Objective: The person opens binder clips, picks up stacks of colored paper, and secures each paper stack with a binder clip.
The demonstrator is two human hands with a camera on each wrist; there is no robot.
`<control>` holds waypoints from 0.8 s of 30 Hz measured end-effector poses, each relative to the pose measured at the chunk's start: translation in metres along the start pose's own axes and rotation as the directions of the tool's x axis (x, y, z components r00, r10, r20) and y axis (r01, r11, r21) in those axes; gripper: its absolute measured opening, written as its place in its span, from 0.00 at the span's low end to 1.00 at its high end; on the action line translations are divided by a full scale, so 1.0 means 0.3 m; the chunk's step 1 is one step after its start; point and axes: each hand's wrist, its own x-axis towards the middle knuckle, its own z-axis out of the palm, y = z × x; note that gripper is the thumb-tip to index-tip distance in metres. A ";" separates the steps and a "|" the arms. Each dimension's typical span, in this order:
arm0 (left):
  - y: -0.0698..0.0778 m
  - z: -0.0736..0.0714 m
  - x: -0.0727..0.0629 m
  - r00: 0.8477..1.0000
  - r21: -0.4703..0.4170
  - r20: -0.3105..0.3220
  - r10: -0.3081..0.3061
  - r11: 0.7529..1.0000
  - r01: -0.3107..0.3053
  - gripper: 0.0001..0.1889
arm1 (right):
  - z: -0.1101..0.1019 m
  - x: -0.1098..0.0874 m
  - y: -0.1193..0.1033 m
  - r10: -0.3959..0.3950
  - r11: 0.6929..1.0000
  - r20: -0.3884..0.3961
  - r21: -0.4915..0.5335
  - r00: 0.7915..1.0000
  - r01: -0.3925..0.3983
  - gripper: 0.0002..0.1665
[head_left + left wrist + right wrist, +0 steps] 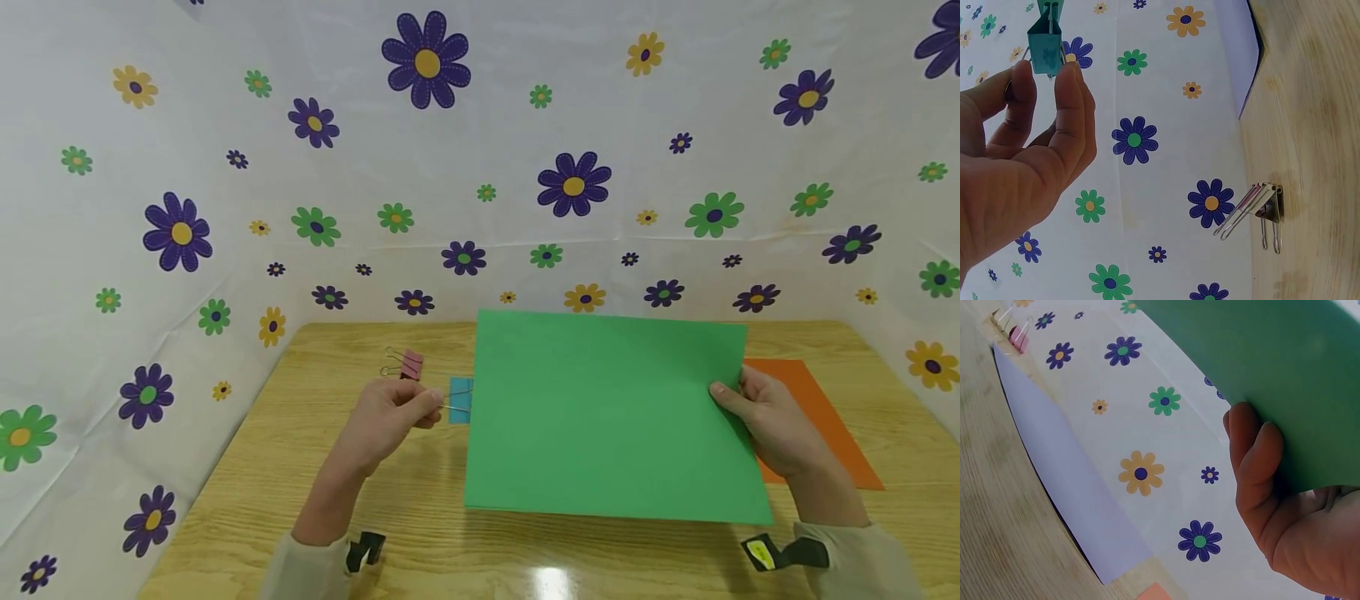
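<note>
In the head view a sheet of green paper [607, 417] is held up over the table. My left hand [390, 421] pinches the wire handles of a blue binder clip [460, 386] at the paper's left edge. From the left wrist, thumb and fingers press the handles from both sides of the clip [1045, 53], and part of the green sheet shows beyond it. My right hand [780, 421] grips the paper's right edge, thumb on the near face and fingers behind. The right wrist view shows those fingers [1257, 447] curled against the sheet [1272, 375].
Orange paper [832, 417] lies on the wooden table [292, 450] at the right. A pink binder clip [412, 364] stands at the back left, with another clip close by it. A pale lavender sheet [1060, 462] shows in the wrist views. Flowered cloth [480, 150] walls the back and sides.
</note>
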 end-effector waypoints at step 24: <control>-0.003 -0.002 -0.003 1.000 -0.001 0.016 0.011 1.000 -0.011 0.14 | -0.003 0.000 0.006 0.015 1.000 -0.011 -0.020 1.000 -0.015 0.16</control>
